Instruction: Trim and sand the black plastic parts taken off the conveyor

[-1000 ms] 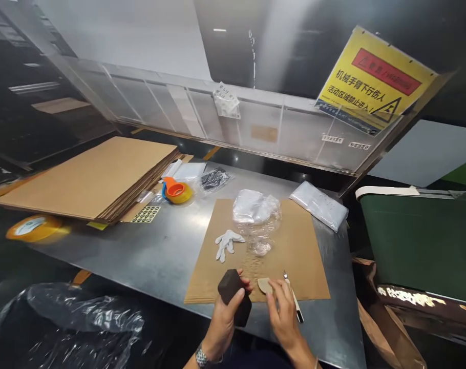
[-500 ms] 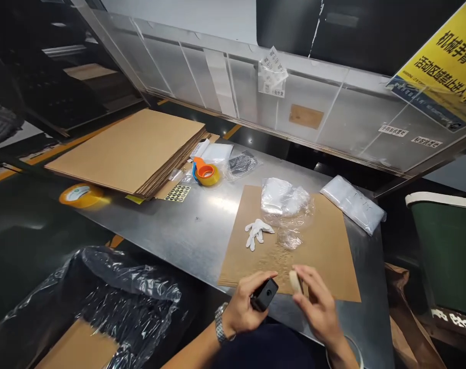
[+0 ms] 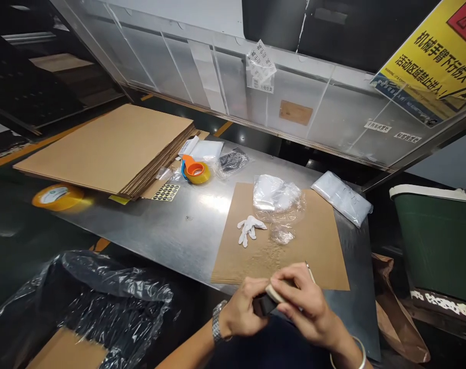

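Left hand point(image 3: 242, 312) and right hand point(image 3: 302, 305) met at the bench point(image 3: 171, 241) front edge, fingers closed together on one black block point(image 3: 262, 305) and one tan pad point(image 3: 274, 293), one white glove point(image 3: 249, 229), two tape rolls, one cardboard sheet point(image 3: 317, 251) observed.

Steel table point(image 3: 179, 236), shiny top, everything placed relative to the cardboard sheet point(image 3: 317, 251) lying flat near its front edge. On that sheet: white glove point(image 3: 249, 228) at its left side, clear plastic bags point(image 3: 277, 197) at its far end, a thin knife point(image 3: 309, 270) at its near edge. Right of the sheet, a white bagged packet point(image 3: 342, 197). Far left of the sheet, a stack of cardboard point(image 3: 106, 148). Between stack and sheet: orange tape dispenser point(image 3: 194, 170), sticker sheet point(image 3: 166, 192), dark bagged item point(image 3: 233, 160), white papers point(image 3: 206, 149). Beyond the stack's left corner, yellow tape roll point(image 3: 58, 197).
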